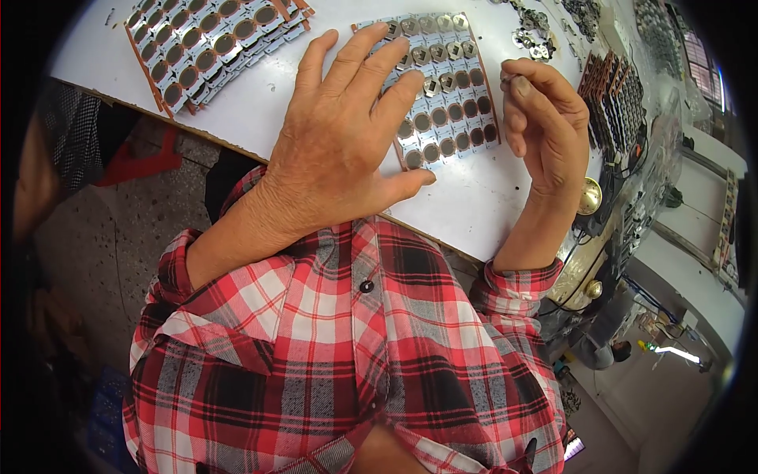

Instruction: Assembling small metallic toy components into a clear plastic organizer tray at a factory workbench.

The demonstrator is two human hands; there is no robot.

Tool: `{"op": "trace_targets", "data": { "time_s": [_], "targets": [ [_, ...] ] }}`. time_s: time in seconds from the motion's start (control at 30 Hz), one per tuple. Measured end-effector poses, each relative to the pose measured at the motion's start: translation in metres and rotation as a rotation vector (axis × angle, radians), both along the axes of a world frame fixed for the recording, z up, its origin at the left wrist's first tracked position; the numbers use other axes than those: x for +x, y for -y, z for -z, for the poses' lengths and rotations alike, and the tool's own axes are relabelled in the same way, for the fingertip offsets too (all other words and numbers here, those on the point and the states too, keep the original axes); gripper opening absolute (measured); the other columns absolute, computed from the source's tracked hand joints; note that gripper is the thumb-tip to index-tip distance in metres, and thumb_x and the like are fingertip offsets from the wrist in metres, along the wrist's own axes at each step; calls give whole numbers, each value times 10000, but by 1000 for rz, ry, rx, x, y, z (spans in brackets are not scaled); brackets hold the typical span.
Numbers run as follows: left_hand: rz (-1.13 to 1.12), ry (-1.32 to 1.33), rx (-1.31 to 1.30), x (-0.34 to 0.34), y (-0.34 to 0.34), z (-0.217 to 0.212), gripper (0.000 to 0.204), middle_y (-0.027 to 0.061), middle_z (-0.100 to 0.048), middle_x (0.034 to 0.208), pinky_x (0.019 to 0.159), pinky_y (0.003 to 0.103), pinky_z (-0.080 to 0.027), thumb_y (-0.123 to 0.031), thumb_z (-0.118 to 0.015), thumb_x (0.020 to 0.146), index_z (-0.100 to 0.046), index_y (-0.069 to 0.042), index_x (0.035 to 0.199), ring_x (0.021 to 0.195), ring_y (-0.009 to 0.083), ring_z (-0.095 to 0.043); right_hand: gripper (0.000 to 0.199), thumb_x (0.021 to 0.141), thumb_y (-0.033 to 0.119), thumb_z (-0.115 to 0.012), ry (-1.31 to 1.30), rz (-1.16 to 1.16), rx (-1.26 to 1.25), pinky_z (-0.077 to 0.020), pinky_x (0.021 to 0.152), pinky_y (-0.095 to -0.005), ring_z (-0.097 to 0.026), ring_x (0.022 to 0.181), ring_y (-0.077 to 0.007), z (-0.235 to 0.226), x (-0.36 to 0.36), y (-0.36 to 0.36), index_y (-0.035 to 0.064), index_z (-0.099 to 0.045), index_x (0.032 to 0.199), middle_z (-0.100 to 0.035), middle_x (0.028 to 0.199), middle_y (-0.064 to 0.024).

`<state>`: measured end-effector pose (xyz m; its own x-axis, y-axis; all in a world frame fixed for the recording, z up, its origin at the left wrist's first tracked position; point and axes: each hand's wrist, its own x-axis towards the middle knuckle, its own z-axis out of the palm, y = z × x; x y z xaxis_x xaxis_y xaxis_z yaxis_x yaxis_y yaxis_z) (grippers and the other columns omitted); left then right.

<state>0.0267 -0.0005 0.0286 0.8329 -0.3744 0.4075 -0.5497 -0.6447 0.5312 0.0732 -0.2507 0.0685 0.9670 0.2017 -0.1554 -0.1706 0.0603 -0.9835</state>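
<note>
A light blue panel of circuit boards with copper-coloured edges (489,99) lies on the white table, with rows of dark round pads. Shiny metal clips (437,54) sit on the pads of its far rows, while the nearer rows show bare dark pads. My left hand (335,130) is spread over the panel's left side, fingers apart, covering part of it. Just off the panel's right edge, my right hand (553,118) pinches a small metal piece (507,79) between thumb and forefinger. The piece's exact shape is mostly hidden by the fingertips.
Similar panels (205,47) are stacked at the far left of the white table (264,103). Loose metal clips (535,43) lie at the far right. Beside them stands another stack of panels (612,103). A brass-coloured dome (590,196) is near my right wrist.
</note>
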Motion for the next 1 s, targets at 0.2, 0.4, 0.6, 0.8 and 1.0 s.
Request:
{"op": "trace_targets", "data": {
  "time_s": [0.2, 0.4, 0.6, 0.8, 1.0],
  "targets": [
    [0, -21, -6, 0, 2, 2, 848, 183, -535, 1459, 1181, 607, -284, -378, -929, 598, -622, -64, 1323, 1431, 388, -432, 219, 945, 58, -709, 197, 102, -419, -305, 466, -171, -495, 609, 16, 9, -3, -19, -2, -725, 1155, -667, 884, 20],
    [4, -21, 29, 0, 2, 0, 791, 175, -530, 1464, 1180, 613, -285, -379, -922, 603, -660, -164, 1318, 1433, 378, -426, 170, 927, -6, -728, 255, -1, -488, -489, 690, -180, -638, 797, -47, 16, -1, -15, -24, -723, 1095, -720, 930, -8],
    [10, -21, 21, 1, 1, 1, 784, 181, -529, 1457, 1174, 622, -286, -371, -921, 606, -663, -167, 1318, 1429, 386, -425, 169, 920, -20, -732, 234, 18, -525, -521, 724, -194, -659, 814, -61, 16, -2, -18, -41, -716, 1086, -729, 936, -28],
    [17, -22, 22, 0, 1, -1, 791, 188, -527, 1454, 1170, 624, -287, -375, -925, 604, -662, -161, 1319, 1427, 395, -424, 163, 929, -14, -726, 273, 51, -537, -518, 689, -195, -650, 771, -56, 20, -3, -20, -45, -714, 1088, -723, 902, -24],
    [23, -36, 29, 0, 1, -2, 797, 192, -519, 1462, 1173, 620, -284, -372, -923, 614, -656, -158, 1333, 1429, 399, -420, 137, 937, -9, -718, 288, 13, -542, -509, 676, -198, -645, 762, -55, 19, -4, -21, -25, -735, 1072, -720, 893, -15]
  ]
}}
